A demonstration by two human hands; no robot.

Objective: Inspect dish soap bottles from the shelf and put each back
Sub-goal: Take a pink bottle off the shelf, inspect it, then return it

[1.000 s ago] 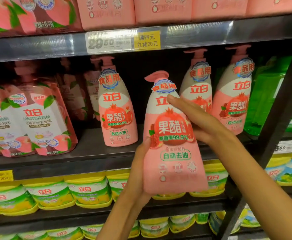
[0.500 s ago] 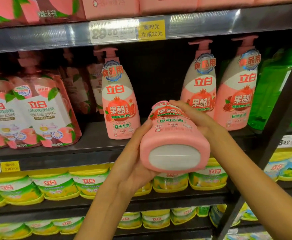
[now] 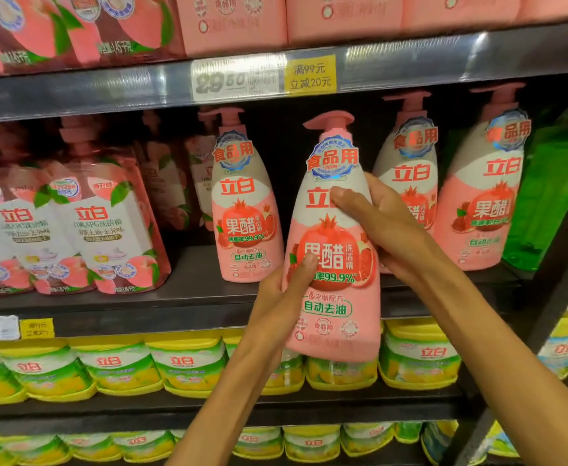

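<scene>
I hold a pink pump bottle of dish soap [image 3: 334,307] upright in front of the middle shelf [image 3: 188,297], its pomegranate label facing me. My left hand [image 3: 282,294] grips its lower left side, thumb across the label. My right hand [image 3: 380,223] grips its upper right side, fingers curled over the white band. Three matching pink bottles stand on the shelf: one to the left [image 3: 245,210], two to the right [image 3: 410,163] [image 3: 487,196]. A gap lies behind the held bottle.
Pink refill pouches [image 3: 84,230] fill the shelf's left side and a green bottle [image 3: 551,183] its right end. Yellow-lidded tubs [image 3: 117,364] line the shelf below. Pink boxes [image 3: 232,21] sit on the shelf above. A dark upright post [image 3: 558,297] stands at the right.
The bottle was tipped with its base toward me half a second ago; both hands have turned it back upright, label facing me, and raised it slightly.
</scene>
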